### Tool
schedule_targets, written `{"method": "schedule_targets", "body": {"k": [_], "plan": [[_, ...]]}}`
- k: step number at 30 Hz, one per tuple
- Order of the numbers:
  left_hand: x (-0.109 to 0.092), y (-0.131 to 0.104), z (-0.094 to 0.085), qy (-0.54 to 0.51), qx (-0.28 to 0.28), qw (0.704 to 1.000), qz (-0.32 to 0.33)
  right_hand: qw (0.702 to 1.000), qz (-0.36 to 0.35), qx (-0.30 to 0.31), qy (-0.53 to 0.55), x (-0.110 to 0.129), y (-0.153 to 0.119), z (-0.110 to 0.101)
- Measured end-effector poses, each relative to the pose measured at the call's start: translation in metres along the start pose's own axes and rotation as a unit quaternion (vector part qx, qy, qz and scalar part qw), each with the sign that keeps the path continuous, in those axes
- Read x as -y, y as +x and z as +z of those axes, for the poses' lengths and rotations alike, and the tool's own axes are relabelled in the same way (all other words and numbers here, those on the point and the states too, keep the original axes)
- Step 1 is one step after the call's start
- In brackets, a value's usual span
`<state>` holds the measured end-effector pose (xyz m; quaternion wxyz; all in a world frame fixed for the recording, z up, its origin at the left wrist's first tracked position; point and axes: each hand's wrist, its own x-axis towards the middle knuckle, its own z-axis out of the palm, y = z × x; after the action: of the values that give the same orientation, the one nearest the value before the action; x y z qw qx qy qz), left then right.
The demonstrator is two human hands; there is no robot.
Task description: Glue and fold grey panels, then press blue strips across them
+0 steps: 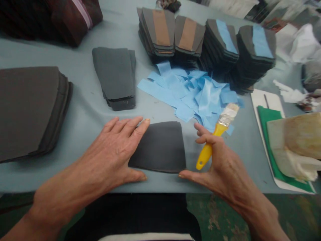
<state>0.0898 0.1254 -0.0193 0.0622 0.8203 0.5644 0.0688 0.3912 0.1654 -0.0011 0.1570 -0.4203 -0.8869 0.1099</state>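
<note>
The dark panel (163,147) lies (flat) against the left hand (117,147).

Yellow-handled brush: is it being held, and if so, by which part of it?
Yes, the right hand holds the brush by its yellow handle.

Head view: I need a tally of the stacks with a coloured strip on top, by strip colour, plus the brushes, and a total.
Brown-strip stacks: 2
Blue-strip stacks: 2
Yellow-handled brush, in the right hand: 1
Total: 5
</note>
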Motion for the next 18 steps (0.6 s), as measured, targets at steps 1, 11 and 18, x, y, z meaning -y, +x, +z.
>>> {"method": "schedule_targets", "body": {"k": [1,11,18], "plan": [[-0.003,0.004,0.003,-0.003,0.003,1.0,0.003,1.0,0.015,0.004,-0.004,0.001,-0.009,0.002],[-0.018,0.023,0.006,0.022,0.037,0.998,0.035,0.999,-0.017,-0.033,-0.028,0.02,-0.026,0.026],[-0.021,0.027,-0.002,0.024,0.071,0.997,0.023,0.996,-0.067,-0.02,-0.05,0.015,-0.013,0.018]]}}
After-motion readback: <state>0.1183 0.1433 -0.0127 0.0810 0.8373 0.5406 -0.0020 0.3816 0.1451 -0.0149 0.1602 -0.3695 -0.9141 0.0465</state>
